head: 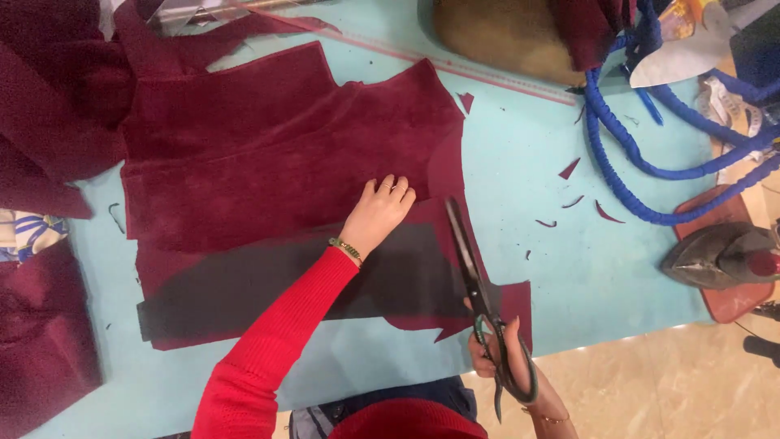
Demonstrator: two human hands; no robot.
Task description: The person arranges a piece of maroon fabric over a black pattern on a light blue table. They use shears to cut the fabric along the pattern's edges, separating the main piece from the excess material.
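Dark red velvet fabric [276, 154] lies in layers on a light blue table [569, 268], with a dark pattern piece [268, 293] on the lower layer. My left hand [376, 213], in a red sleeve with a bead bracelet, rests flat on the fabric near its right edge. My right hand [504, 358] grips large black scissors [471, 268] by the handles at the table's front edge. Their blades point away from me along the right edge of the fabric, just right of my left hand.
More red fabric [49, 106] is heaped at the left. A blue cord [650, 162] loops at the right beside an iron [723, 256] on a red mat. Small red scraps [569, 169] dot the table. A long ruler [455, 63] lies at the back.
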